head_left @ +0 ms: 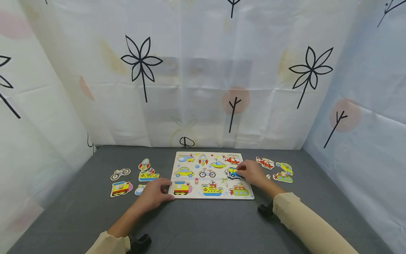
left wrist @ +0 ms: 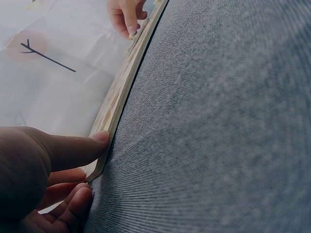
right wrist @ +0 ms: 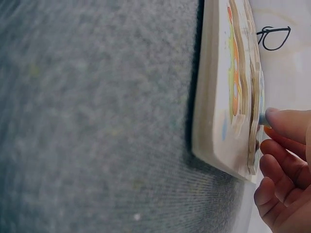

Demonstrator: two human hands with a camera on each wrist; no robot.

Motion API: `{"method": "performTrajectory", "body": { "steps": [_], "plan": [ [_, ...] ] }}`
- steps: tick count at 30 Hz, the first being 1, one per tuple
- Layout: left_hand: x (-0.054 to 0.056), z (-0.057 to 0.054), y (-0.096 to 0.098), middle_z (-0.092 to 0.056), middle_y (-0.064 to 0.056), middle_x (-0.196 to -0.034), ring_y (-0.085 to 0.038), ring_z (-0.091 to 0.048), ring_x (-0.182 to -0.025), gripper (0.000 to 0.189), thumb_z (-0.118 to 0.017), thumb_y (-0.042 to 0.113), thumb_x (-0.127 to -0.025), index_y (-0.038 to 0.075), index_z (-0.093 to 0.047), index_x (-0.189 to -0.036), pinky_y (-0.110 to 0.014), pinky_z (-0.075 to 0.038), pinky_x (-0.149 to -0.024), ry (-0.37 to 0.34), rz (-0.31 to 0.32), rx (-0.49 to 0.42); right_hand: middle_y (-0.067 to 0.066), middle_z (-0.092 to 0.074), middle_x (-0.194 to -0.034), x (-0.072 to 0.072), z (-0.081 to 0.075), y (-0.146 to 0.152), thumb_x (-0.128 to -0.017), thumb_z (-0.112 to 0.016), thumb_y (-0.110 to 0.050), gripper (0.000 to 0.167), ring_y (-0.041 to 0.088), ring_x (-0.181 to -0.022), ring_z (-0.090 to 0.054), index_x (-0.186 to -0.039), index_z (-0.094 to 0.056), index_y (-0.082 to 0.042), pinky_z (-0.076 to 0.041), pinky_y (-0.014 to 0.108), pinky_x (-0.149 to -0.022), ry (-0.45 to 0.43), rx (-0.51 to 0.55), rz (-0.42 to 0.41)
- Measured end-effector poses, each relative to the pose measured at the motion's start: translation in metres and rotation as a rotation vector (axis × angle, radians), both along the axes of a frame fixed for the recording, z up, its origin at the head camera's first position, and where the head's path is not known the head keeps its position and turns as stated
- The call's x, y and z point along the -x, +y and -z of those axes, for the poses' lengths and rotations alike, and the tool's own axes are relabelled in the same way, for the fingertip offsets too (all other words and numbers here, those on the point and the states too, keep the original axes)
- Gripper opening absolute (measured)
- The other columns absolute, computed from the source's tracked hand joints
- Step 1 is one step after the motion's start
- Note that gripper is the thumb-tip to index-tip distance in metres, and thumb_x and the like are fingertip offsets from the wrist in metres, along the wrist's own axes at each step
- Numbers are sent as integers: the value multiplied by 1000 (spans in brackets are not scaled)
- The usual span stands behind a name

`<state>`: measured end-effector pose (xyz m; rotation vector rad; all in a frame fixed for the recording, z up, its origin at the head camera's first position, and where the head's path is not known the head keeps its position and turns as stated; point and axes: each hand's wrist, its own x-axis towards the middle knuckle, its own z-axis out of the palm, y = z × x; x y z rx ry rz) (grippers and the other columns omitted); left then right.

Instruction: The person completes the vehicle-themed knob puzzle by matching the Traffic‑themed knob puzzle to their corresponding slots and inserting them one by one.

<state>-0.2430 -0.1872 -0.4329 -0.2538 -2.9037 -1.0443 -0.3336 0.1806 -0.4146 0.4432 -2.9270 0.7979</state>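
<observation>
A wooden peg puzzle board (head_left: 196,196) with printed vehicles lies flat on the grey table. At its near left corner, my left hand (head_left: 153,194) grips the edge, thumb (left wrist: 80,151) on the front side and fingers around the left side. My right hand (head_left: 253,173) pinches the knob of a blue and yellow truck piece (head_left: 232,172) over the right end of the middle row. In the right wrist view that piece (right wrist: 253,155) lies at the board's surface; whether it is fully seated, I cannot tell.
Left of the board lie a bicycle piece (head_left: 120,173), train piece (head_left: 121,189), rocket piece (head_left: 144,164), ship piece (head_left: 147,175) and a partly hidden piece (head_left: 139,190). On the right are a helicopter piece (head_left: 265,162), car piece (head_left: 284,168) and submarine piece (head_left: 283,177). Patterned cloth (head_left: 196,77) surrounds the table.
</observation>
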Motion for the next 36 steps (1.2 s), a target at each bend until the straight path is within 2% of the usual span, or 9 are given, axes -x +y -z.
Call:
{"method": "performTrajectory", "body": {
  "steps": [15,25,36],
  "plan": [
    [1,0,0,-64,-8,-115,-15,-58,-83,47,-86,12,-72,3,-70,-115,-34,-50,-75,2,0,6,-1,-61,-86,6,2,-5,-85,-75,-15,5,15,-79,-56,-86,-73,-11,-47,37,-72,7,-38,-8],
    [1,0,1,-64,-8,-115,-15,-58,-83,48,-86,12,-71,3,-70,-115,-34,-50,-74,6,-1,3,0,-61,-87,3,-3,-7,-86,-75,-14,5,17,-81,-56,-88,-73,-10,-47,38,-73,12,-66,-41],
    [0,0,0,-64,-8,-115,-15,-58,-83,49,-86,12,-71,4,-70,-116,-33,-49,-73,1,-4,0,0,-61,-87,5,-3,-6,-86,-75,-14,6,17,-81,-54,-90,-74,-9,-46,39,-74,4,-106,-58]
  ]
}}
